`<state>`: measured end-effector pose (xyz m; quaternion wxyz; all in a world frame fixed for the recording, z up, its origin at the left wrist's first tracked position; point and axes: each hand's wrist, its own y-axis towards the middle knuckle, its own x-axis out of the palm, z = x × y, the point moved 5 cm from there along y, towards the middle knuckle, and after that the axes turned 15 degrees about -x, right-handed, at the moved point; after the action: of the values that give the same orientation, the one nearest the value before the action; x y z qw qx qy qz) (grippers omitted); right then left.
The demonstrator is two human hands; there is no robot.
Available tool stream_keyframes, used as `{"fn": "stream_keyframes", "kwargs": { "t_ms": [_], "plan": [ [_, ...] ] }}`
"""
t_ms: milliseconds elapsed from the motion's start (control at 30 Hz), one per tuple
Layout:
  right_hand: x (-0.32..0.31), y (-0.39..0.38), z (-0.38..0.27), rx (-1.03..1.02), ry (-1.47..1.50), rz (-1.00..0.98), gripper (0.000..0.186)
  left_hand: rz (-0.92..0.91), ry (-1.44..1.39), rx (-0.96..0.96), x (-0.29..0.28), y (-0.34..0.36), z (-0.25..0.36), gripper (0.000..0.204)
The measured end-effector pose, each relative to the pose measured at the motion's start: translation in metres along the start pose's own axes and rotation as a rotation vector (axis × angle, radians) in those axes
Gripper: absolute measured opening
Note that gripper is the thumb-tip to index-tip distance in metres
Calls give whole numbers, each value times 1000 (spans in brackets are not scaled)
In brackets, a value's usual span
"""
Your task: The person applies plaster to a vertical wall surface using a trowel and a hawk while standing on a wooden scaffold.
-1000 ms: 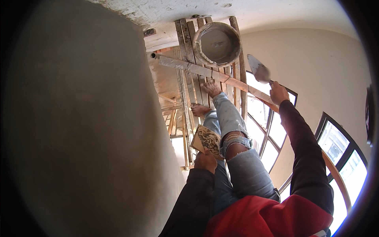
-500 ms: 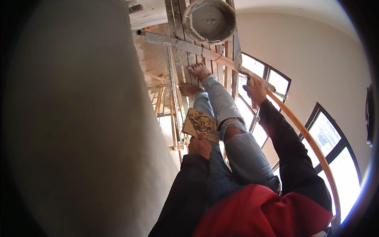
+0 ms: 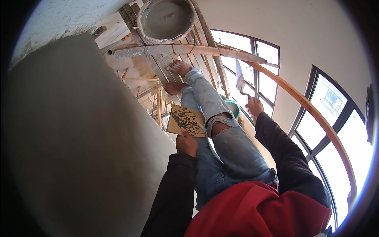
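My right hand (image 3: 255, 107) is closed around the handle of a pointing trowel (image 3: 240, 79), whose grey-smeared blade points up and away from me in front of the windows. In my left hand (image 3: 186, 144) is a flat tan board (image 3: 188, 121) with dark mottled patches, gripped at its near edge with the thumb on top. The board is over my legs, close to the knee. Beyond my bare feet stands a round bucket (image 3: 167, 19) of wet grey mortar, its rim crusted. A smooth grey plastered wall (image 3: 87, 130) rises on my left.
Wooden scaffold planks (image 3: 160, 69) lie under my feet, with gaps between them. A mortar-stained pole (image 3: 169, 49) crosses in front of the bucket. A curved wooden rail (image 3: 304, 100) runs along the right, before dark-framed windows (image 3: 327, 102). A green-rimmed bucket (image 3: 233, 107) shows behind my leg.
The trowel has come away from beside the mortar bucket, nearer to me, and its blade now shows fully. My view has turned, revealing more of the left wall. The board stays in my left hand.
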<state>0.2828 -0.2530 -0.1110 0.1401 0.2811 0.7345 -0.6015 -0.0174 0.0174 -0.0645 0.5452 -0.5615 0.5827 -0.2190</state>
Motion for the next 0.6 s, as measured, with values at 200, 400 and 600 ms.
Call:
{"fn": "stream_keyframes", "kwargs": {
  "t_ms": [200,400,600],
  "plan": [
    [13,-5,-68,-260,-110,19,22,34,28,31,-5,2,-3,59],
    [32,1,-167,-588,-231,-40,25,30,-93,9,6,8,-18,63],
    [52,-18,-246,-560,-240,-249,30,69,-359,22,15,2,-33,65]
  ]
}}
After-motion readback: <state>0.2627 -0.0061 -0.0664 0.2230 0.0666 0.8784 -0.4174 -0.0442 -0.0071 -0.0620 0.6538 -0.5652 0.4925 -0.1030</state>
